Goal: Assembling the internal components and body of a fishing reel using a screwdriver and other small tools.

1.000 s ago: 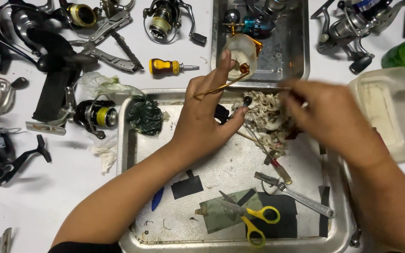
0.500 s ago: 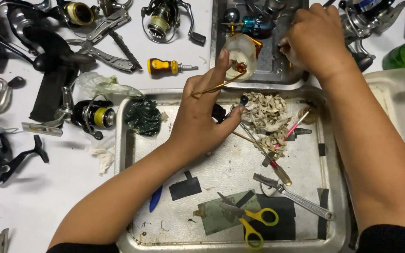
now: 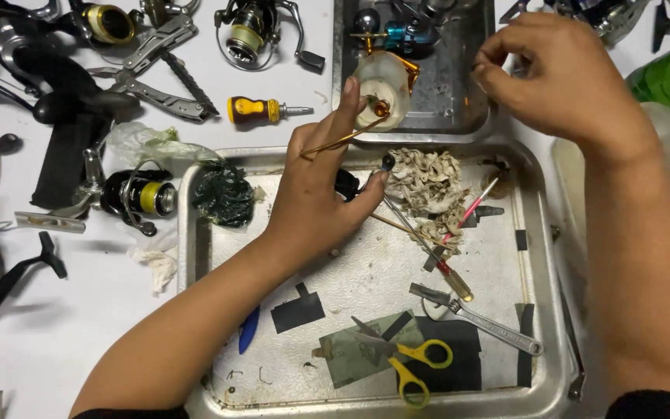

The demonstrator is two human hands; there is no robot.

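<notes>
Two hands work over a cluttered white tabletop (image 3: 56,341) in the head view. The left hand (image 3: 316,202) sits at the centre, over the large metal tray (image 3: 195,256), its fingers closed around a small dark part whose shape I cannot make out, with a thin brass rod (image 3: 343,140) running between its fingers. The index finger stretches toward twelve o'clock and touches a pale round spool (image 3: 381,89) that lies on the edge of the small metal tray (image 3: 459,93). The right hand (image 3: 560,77) is at one o'clock, above that small tray, fingers curled and pinched together; whether it grips anything I cannot tell. Just beside the left thumb, at three o'clock of it, lies a wad of dirty tissue (image 3: 428,186). Toward five o'clock lie a slim screwdriver (image 3: 436,256) and an adjustable wrench (image 3: 478,318), and at six o'clock yellow-handled scissors (image 3: 409,365) rest on dark tape. A yellow stubby screwdriver (image 3: 261,111) lies at eleven o'clock, folding pliers (image 3: 157,70) and several fishing reels (image 3: 141,198) farther toward nine and ten.
</notes>
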